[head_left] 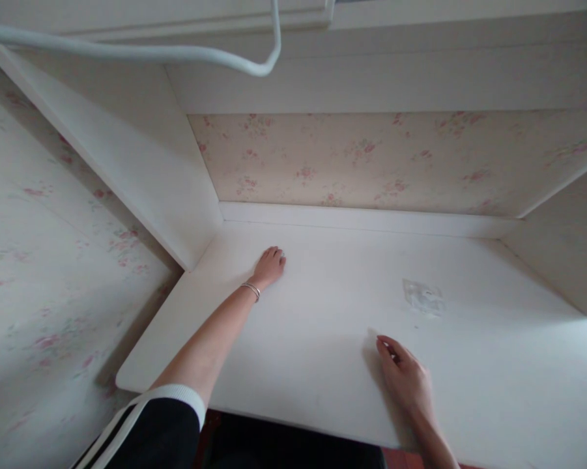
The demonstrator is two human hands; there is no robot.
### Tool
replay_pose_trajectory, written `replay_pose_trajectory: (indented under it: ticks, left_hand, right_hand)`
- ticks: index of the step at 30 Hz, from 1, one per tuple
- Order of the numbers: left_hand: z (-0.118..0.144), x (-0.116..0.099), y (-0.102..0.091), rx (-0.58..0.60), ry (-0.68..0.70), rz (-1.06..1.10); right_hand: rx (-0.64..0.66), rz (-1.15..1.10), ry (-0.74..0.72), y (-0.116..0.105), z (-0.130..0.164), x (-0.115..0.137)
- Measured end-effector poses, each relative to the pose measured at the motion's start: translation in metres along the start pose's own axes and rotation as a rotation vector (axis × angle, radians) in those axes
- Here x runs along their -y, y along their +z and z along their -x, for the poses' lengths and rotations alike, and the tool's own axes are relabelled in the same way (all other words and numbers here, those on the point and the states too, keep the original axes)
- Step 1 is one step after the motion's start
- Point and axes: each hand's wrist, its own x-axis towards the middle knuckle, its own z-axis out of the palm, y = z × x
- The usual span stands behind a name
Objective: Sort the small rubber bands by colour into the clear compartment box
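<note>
Plainly, both hands are down on the white desk top (322,365), and the step in hand seems to be feeling or pressing along its surface, not carrying anything. At the far left, floral wallpaper (39,260) covers the wall, and a white side panel (141,176) runs down to the desk's back corner at about 10 o'clock. The left hand (270,266), with a thin bracelet (251,290) at the wrist, is stretched out on a long arm to that corner; it lies palm down with the fingers close together and slightly curled, touching the surface and gripping nothing that I can make out. The desk top fills the lower middle of the view, pale, smooth and mostly bare, with a low strip along its back edge. At about 5 o'clock the right hand (406,378) rests flat near the front edge, fingers together and pointing toward 11 o'clock, likewise clamped on nothing. Just off its fingertips, toward 1 o'clock, sits a dull greyish patch (423,298) like leftover adhesive, apart from both hands. In my judgement, any move toward that patch calls for a short forward slide of the right hand, since the left is well away from it.
</note>
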Motion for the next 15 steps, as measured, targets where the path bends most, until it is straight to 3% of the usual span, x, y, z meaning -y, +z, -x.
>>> replay_pose_trajectory:
  ticks: [6,10,13,15]
  left_hand:
    - [0.021,-0.046,0.014,0.060,0.194,0.079]
    - [0.039,-0.073,0.017,0.107,0.344,0.269]
    - [0.043,-0.081,0.012,0.111,0.304,0.399]
    - [0.044,-0.080,0.005,0.044,0.217,0.478]
  right_hand:
    - [0.040,0.054,-0.002,-0.001,0.000,0.003]
    - [0.052,0.077,-0.001,-0.001,0.001,0.004]
    - [0.042,0.092,-0.014,0.001,0.002,0.005]
    - [0.041,0.097,-0.022,0.002,0.002,0.005]
